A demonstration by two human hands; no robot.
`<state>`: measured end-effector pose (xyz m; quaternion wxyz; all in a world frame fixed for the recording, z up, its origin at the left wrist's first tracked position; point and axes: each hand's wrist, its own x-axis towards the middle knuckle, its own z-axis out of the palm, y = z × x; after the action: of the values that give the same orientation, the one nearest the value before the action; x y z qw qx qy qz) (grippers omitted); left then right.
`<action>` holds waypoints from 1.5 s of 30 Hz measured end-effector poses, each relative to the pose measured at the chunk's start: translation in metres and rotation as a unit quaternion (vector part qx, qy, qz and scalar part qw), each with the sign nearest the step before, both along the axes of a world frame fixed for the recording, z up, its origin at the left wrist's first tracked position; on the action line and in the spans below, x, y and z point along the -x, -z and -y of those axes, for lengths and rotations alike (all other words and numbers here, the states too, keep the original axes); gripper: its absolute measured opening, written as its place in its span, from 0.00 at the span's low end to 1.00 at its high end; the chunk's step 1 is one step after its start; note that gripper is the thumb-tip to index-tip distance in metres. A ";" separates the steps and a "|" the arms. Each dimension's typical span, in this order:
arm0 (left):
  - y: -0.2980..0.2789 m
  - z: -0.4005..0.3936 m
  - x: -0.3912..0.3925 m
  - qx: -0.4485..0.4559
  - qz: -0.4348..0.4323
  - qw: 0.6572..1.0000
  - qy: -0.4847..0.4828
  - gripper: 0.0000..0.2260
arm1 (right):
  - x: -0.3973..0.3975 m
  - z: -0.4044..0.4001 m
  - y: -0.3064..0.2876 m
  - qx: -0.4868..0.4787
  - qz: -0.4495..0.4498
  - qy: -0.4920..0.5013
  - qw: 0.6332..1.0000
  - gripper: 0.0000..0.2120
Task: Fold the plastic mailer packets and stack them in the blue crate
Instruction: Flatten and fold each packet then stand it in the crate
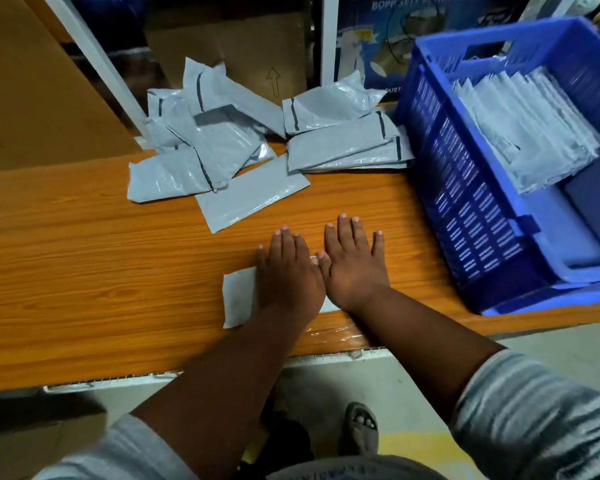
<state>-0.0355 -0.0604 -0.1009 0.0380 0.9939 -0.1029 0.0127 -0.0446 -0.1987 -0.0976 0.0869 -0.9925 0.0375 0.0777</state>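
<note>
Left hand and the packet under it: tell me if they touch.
Touching. The head view shows the left hand pressed flat on the packet, covering its right part.

I think this is a packing room or storeroom. I see big brown cardboard boxes (pixel 42 81) behind the wooden table (pixel 84 271), a box of sticky tape (pixel 371 46), a heap of grey mailer bags (pixel 222 140), and a blue crate (pixel 465 209) holding more.
</note>
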 end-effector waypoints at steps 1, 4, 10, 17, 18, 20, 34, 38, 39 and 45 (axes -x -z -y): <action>0.001 0.000 0.000 0.005 0.000 1.000 0.004 0.29 | -0.001 0.000 0.000 0.003 -0.005 -0.003 1.000 0.32; 0.000 -0.003 -0.001 0.017 -0.018 1.000 0.009 0.30 | -0.003 0.000 -0.003 0.019 -0.021 -0.011 1.000 0.33; -0.014 -0.014 -0.003 0.198 -0.015 0.980 -0.011 0.28 | -0.003 -0.016 -0.027 -0.003 0.090 -0.045 0.995 0.28; -0.014 -0.042 0.007 -0.011 -0.013 0.999 0.031 0.32 | 0.009 -0.035 -0.004 -0.016 0.026 -0.054 0.998 0.34; -0.010 -0.045 0.008 -0.017 -0.010 0.999 0.039 0.32 | 0.009 -0.036 -0.004 -0.014 0.026 -0.054 0.998 0.34; -0.004 -0.046 0.010 -0.013 -0.001 0.999 0.041 0.32 | 0.009 -0.038 -0.003 -0.013 0.035 -0.054 0.998 0.34; -0.026 -0.045 -0.016 0.076 0.007 0.997 0.000 0.23 | -0.019 -0.020 -0.026 0.019 0.013 -0.068 0.997 0.34; -0.007 -0.076 -0.014 0.023 -0.018 0.998 -0.059 0.29 | -0.018 -0.055 -0.039 -0.007 0.054 -0.113 0.992 0.32; 0.000 -0.083 -0.012 0.023 -0.024 0.998 -0.060 0.31 | -0.018 -0.066 -0.038 -0.013 0.056 -0.119 0.991 0.31; 0.006 -0.087 -0.010 0.043 -0.022 0.998 -0.050 0.36 | -0.009 -0.083 -0.013 -0.001 0.061 -0.112 0.992 0.30</action>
<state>-0.0252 0.0263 -0.1074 0.0825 0.9952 -0.0518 -0.0031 -0.0361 -0.1160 -0.0850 0.0806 -0.9932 -0.0797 0.0264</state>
